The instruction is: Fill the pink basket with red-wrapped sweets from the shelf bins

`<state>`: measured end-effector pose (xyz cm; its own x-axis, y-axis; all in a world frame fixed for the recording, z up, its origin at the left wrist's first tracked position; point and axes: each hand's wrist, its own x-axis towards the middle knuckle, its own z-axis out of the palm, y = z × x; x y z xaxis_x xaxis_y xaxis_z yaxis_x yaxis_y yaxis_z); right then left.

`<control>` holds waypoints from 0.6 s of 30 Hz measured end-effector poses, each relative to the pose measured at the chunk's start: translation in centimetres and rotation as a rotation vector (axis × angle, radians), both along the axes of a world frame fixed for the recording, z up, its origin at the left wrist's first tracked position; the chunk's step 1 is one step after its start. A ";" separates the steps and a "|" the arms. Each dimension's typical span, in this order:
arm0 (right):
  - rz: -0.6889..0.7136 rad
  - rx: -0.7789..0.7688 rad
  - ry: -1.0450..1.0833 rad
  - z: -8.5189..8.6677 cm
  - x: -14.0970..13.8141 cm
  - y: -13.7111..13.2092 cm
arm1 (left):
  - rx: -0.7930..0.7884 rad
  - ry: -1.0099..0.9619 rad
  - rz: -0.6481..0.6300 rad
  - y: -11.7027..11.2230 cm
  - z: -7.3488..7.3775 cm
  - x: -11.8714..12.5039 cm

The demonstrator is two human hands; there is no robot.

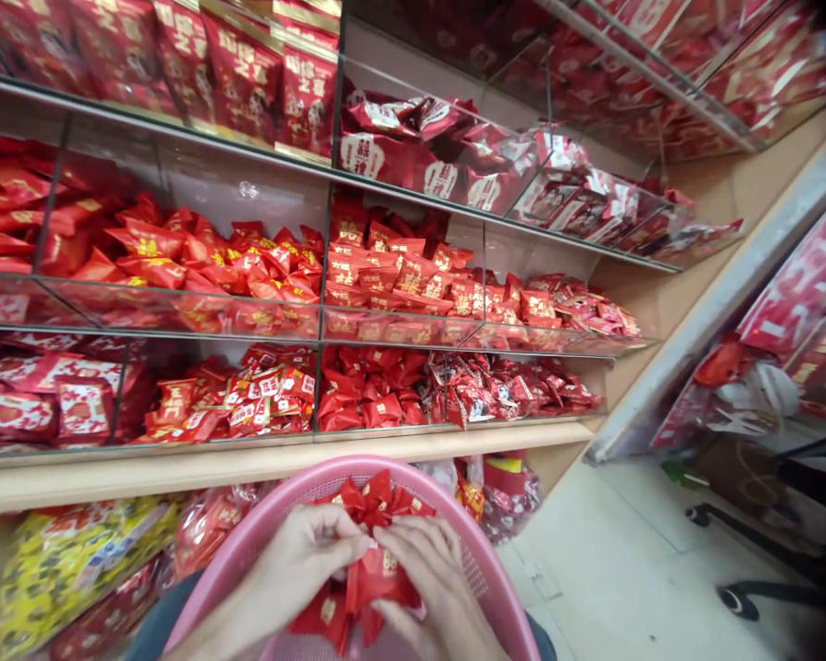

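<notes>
A pink plastic basket [499, 578] with a mesh wall stands below the shelves, between my legs. Inside it lie several small red candy packets [375, 496] with gold print. Over the basket, my left hand [299, 565] is closed, thumb and forefinger pinching the edge of one red packet [384, 583]. My right hand [437, 574] is on the same packet from the other side, its fingers bent over the top corner. The two hands' fingertips nearly meet there. Whether the packet's edge is torn cannot be made out.
Shelves with clear dividers [406, 335] hold many red packets ahead. Under the wooden bottom ledge [144, 477] sit a yellow printed bag [75, 578] and other red bags [213, 523]. At the right, a wheeled chair base [750, 560] stands on the tiled floor [633, 578].
</notes>
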<state>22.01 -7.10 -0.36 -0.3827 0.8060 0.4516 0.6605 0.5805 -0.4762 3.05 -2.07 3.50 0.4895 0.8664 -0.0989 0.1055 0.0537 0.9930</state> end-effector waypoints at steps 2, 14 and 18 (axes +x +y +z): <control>-0.063 0.005 -0.007 -0.1 0.2 -0.2 | 0.092 0.057 0.004 0.2 0.3 -1.4; -0.173 -0.058 -0.042 2.2 0.5 1.9 | 0.143 0.291 0.282 0.9 -4.1 -9.5; -0.088 -0.079 -0.213 4.0 -1.1 5.4 | 0.113 0.130 0.239 0.7 -3.9 -9.4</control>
